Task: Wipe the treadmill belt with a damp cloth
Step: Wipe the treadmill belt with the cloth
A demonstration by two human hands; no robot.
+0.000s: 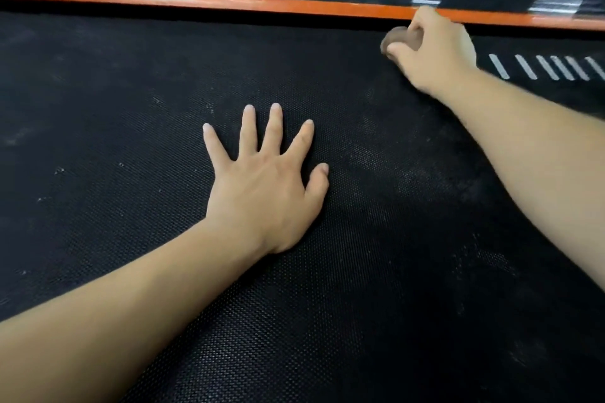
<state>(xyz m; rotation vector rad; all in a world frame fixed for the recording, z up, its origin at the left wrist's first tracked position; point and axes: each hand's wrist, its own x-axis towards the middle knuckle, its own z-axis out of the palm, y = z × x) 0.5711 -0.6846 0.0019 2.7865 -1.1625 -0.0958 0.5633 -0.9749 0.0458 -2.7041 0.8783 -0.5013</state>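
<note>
At the left, the treadmill belt lies dark and finely textured under you, with pale specks scattered across it and the orange strip of the side rail along its far edge. Your left hand lies flat on the belt near the middle, fingers straight and spread, holding nothing; it looks like a brace for your weight. Just right of it, a greyish dusty patch clouds the weave, and this part likely needs the most passes. Farther right and up near the orange strip, the cloth shows as a small brownish wad poking out of your right hand, whose fingers are curled tightly around it and press it down onto the belt. The cloth looks soft, light and limp, so it probably bunches and rolls under a stroke; holding it as a compact pad under the fingertips, as you do now, should give firmer contact than a loose fold. A textured belt is likely to drag at damp fabric, so expect some resistance, and the belt itself may creep under a hard push. At the far right, white stripes mark the belt beyond your wrist.
</note>
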